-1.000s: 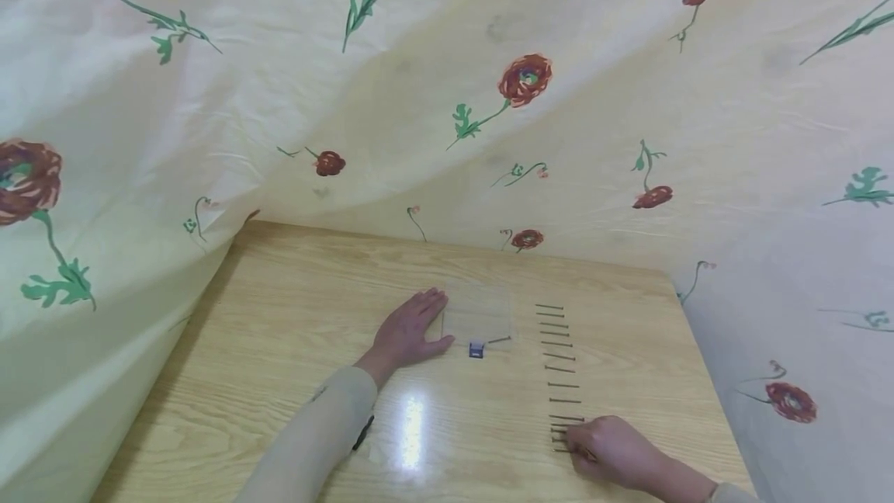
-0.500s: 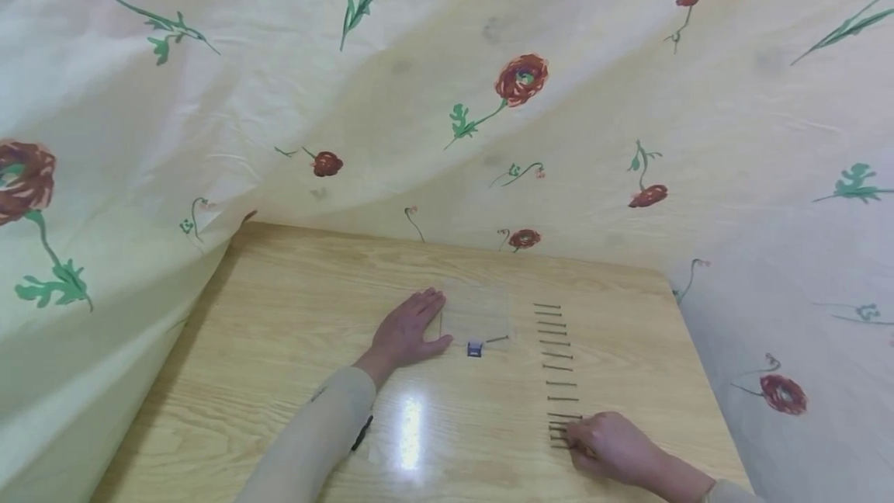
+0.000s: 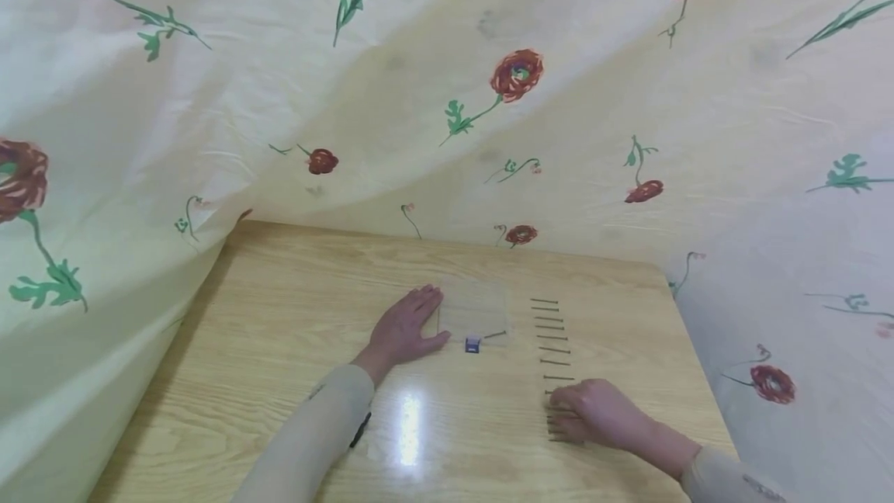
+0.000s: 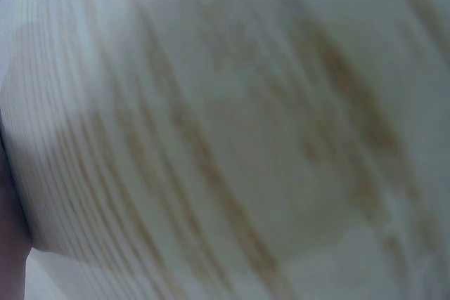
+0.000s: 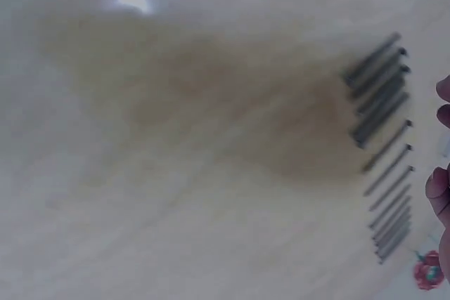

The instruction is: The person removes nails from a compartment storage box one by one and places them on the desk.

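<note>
My left hand (image 3: 408, 326) lies flat on the wooden table, fingers spread, touching the left edge of a clear, thin square piece (image 3: 471, 307). At that piece's front edge sits a small blue-and-white item (image 3: 472, 345), and a single nail (image 3: 495, 334) lies beside it. Further right, several nails (image 3: 552, 338) lie in a column, roughly parallel. Over the near end of that column hovers my right hand (image 3: 604, 414), fingers loosely bent. In the right wrist view its fingertips (image 5: 436, 184) stand apart at the right edge, with nothing seen between them, beside the nails (image 5: 380, 119).
A flowered cloth (image 3: 419, 99) hangs behind the wooden table (image 3: 300, 293) and along both sides. A bright light reflection shows on the tabletop. The left wrist view shows only blurred wood grain (image 4: 211, 159) and a sliver of skin.
My right hand has moved forward and slightly left along the nails, and its fingers have spread over the near ones. The left hand stays put. The head view has shifted a little.
</note>
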The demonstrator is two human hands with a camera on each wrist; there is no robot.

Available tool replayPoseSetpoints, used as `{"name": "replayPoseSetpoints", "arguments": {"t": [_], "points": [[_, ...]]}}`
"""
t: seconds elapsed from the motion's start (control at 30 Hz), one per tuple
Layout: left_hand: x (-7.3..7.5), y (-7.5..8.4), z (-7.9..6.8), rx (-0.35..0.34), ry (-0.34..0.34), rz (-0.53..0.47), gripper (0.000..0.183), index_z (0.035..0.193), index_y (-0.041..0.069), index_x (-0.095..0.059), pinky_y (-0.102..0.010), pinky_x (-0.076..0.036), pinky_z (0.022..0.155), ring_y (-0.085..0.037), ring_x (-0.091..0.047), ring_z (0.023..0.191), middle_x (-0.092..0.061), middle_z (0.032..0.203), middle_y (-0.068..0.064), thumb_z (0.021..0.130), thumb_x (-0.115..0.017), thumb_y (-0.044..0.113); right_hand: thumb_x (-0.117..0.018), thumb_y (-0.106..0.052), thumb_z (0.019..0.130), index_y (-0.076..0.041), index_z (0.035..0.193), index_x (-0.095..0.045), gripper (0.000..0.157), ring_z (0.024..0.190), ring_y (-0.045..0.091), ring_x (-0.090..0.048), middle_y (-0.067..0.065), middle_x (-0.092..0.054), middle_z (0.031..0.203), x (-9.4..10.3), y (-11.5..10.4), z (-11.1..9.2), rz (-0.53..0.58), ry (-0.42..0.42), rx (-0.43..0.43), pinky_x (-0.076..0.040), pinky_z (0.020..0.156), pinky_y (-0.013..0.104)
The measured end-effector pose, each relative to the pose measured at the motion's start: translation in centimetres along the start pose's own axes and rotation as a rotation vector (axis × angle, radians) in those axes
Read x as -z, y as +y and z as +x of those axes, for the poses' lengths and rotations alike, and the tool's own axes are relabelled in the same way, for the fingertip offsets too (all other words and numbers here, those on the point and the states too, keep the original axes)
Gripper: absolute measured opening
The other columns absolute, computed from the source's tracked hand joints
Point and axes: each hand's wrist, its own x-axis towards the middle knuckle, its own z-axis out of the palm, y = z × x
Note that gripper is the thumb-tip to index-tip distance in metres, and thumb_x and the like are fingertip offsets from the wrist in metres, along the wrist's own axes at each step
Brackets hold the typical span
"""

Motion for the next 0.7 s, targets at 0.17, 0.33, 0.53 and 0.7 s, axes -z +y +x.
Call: {"name": "replayPoseSetpoints", "arguments": {"t": [0.17, 0.33, 0.53, 0.7], "points": [[0.1, 0.2, 0.0, 0.006, 0.005, 0.004, 0.081, 0.162, 0.009, -0.046, -0.037, -0.025, 0.133, -0.025, -0.037, 0.158, -0.043, 0.168, -0.008, 0.100, -0.060, 0.060, -0.088, -0.011, 0.085, -0.008, 0.102, -0.079, 0.020, 0.060, -0.011, -0.044, -0.003, -0.078, 0.084, 1.0, 0.5, 3.6, -0.036, 0.038, 0.007, -0.046, 0.051, 0.013], [0.1, 0.3, -0.1, 0.020, -0.003, -0.004, 0.082, 0.163, 0.010, -0.045, -0.037, -0.025, 0.133, -0.026, -0.036, 0.158, -0.042, 0.169, -0.008, 0.100, -0.059, 0.061, -0.086, -0.012, 0.088, -0.005, 0.105, -0.078, 0.020, 0.057, -0.007, -0.040, -0.002, -0.076, 0.079, 1.5, 1.5, 7.6, -0.069, 0.063, 0.024, -0.040, 0.049, 0.013], [0.1, 0.4, -0.1, 0.023, -0.003, -0.018, 0.082, 0.163, 0.010, -0.045, -0.037, -0.024, 0.133, -0.025, -0.035, 0.159, -0.041, 0.170, -0.007, 0.100, -0.058, 0.062, -0.082, -0.018, 0.094, -0.006, 0.114, -0.077, 0.023, 0.054, -0.003, -0.032, -0.008, -0.065, 0.069, 1.9, 2.5, 11.6, -0.072, 0.017, -0.047, -0.032, 0.047, 0.017], [0.1, 0.5, -0.1, 0.020, 0.000, -0.026, 0.082, 0.163, 0.010, -0.045, -0.039, -0.025, 0.133, -0.026, -0.035, 0.159, -0.042, 0.170, -0.008, 0.100, -0.059, 0.061, -0.078, -0.022, 0.099, -0.008, 0.127, -0.075, 0.031, 0.053, 0.000, -0.037, -0.014, -0.051, 0.063, 1.5, 3.1, 14.0, -0.021, -0.067, -0.103, -0.036, 0.048, 0.020]]}}
